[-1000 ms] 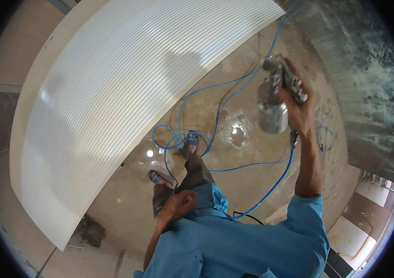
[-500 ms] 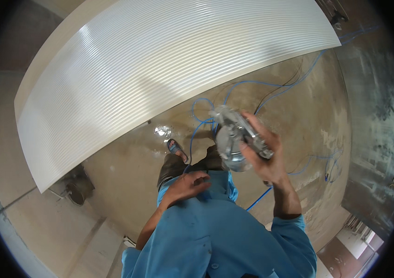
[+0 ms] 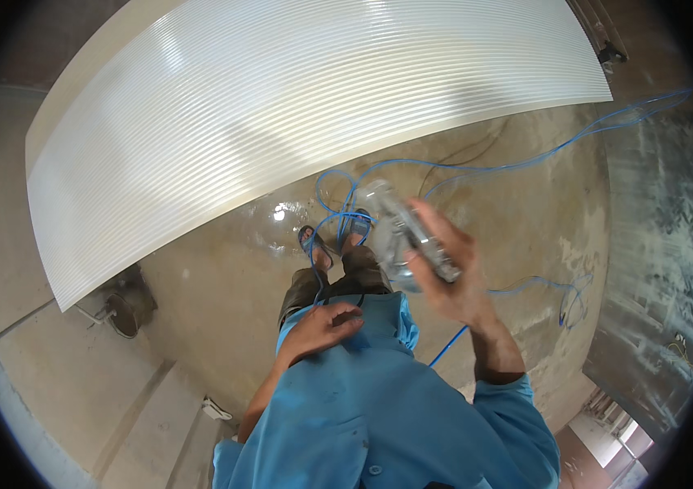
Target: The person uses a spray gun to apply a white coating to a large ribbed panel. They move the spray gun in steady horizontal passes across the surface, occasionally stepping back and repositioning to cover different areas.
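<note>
My right hand (image 3: 462, 285) is closed around the grip of a metal spray gun (image 3: 411, 232) with a cup, blurred by motion. It is held out in front of my waist, right of my legs, short of the ribbed panel. My left hand (image 3: 322, 328) rests against the waist of my blue shirt, its fingers curled; what lies inside them is hidden. A blue hose (image 3: 313, 265) rises from the floor to that hand's back edge. Beyond both hands lies a large glossy white ribbed panel (image 3: 297, 106), apart from the gun.
Loops of blue hose cross the wet floor (image 3: 224, 269) around my sandalled feet (image 3: 307, 238). A round dark container (image 3: 128, 314) sits under the panel's left corner. At the right stands a paint-smeared dark surface (image 3: 656, 228). Another hose coil (image 3: 576, 301) lies near it.
The spray gun and right hand have shifted slightly left. The view has moved, so both sandalled feet now show. My left hand stays at my waist.
</note>
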Motion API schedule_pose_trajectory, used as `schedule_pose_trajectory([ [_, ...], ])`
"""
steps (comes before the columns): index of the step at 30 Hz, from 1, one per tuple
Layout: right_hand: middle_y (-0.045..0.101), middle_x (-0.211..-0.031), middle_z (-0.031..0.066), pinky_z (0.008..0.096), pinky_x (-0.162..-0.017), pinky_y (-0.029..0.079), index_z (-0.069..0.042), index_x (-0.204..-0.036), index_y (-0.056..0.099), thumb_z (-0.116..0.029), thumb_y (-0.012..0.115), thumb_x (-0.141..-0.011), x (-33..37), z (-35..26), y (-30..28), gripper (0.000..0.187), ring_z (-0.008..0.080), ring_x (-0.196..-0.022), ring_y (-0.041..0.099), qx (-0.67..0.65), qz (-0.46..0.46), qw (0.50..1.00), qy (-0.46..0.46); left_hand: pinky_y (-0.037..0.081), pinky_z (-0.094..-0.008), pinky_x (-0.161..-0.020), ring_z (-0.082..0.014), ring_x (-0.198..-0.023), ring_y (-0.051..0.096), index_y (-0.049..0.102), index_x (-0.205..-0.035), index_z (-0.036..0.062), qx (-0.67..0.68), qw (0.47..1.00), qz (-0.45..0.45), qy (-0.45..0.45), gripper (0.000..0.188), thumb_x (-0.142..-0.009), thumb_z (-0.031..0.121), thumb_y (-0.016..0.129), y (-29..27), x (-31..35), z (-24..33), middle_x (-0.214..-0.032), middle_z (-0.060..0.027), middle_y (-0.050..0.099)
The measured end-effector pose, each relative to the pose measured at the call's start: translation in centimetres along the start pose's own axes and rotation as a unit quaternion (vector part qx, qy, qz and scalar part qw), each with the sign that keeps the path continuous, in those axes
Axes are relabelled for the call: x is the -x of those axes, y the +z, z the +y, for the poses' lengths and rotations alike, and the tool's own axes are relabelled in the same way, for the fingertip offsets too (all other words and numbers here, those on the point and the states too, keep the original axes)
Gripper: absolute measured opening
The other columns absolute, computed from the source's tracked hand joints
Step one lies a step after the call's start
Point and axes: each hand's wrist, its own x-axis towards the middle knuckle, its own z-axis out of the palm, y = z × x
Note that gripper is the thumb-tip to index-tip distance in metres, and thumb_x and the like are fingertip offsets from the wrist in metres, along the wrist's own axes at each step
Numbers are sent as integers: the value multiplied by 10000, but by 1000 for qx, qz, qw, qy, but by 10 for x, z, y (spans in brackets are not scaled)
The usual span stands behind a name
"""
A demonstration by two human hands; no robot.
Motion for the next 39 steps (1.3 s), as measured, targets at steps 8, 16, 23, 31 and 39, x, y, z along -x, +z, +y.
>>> schedule_pose_trajectory([
  [8, 637, -1336, 197, 396, -995, 494, 15, -1458, 500, 51, 611, -894, 18, 13, -77, 576, 296, -1189, 642, 190, 194, 959, 76, 530, -385, -788, -284, -894, 705, 670, -1172, 62, -47, 997, -66, 8, 356, -926, 318, 693, 5, -35, 32, -969, -155, 721],
  [16, 639, -1324, 198, 393, -1008, 479, 25, -1454, 504, 43, 623, -894, 23, -17, -14, 572, 294, -1177, 636, 168, 143, 975, 8, 533, -381, -804, -297, -920, 703, 663, -1197, 73, -41, 997, -52, 36, 373, -945, 346, 689, -27, 13, 8, -1021, -157, 730],
  [23, 661, -1160, 227, 394, -876, 538, 32, -1399, 534, 20, 628, -885, 12, -72, 166, 522, 319, -1032, 680, 20, 11, 998, -66, 530, -376, -804, -276, -918, 702, 654, -1224, 60, -32, 999, -29, -3, 399, -971, 368, 675, -96, 121, -72, -999, -155, 732],
  [31, 648, -1156, 199, 366, -790, 538, -21, -1423, 534, -9, 652, -848, 7, -129, 274, 587, 286, -917, 666, -132, -175, 971, -98, 533, -391, -804, -293, -887, 705, 663, -1201, 33, 45, 996, 74, 16, 383, -930, 298, 717, -112, 198, -115, -943, -147, 738],
  [39, 655, -1159, 184, 391, -764, 548, -51, -1463, 510, 83, 662, -804, 17, -115, 241, 690, 310, -886, 658, -34, -64, 990, -118, 534, -392, -801, -295, -904, 705, 663, -1211, 58, 36, 999, 18, -4, 392, -921, 316, 716, -99, 175, -104, -934, -154, 728],
])
